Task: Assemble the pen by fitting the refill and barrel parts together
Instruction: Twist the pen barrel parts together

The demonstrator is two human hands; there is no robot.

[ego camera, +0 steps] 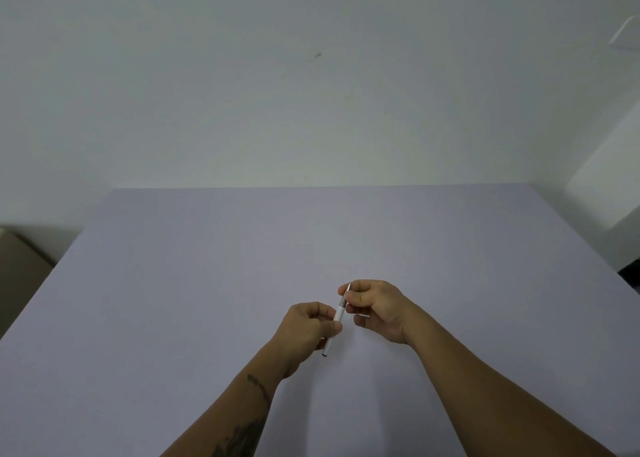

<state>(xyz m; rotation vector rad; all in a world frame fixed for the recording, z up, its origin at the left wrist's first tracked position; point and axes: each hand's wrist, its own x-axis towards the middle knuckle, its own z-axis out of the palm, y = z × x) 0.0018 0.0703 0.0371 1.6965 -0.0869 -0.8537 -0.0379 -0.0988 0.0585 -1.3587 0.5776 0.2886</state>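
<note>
A slim white pen barrel (338, 315) with a silver metal tip section (345, 296) is held above the lavender table (207, 266), tilted with the tip pointing up and away. My left hand (306, 328) grips the white barrel around its middle; the dark rear end (325, 354) pokes out below the hand. My right hand (375, 309) pinches the silver tip section between thumb and fingers. The two parts meet in line just above my left fingers. Any refill inside is hidden.
The lavender table fills the lower view, its far edge against a pale wall. A brown box (17, 269) stands off the table's left side. A white unit (609, 179) and a dark object (632, 273) sit at the right edge.
</note>
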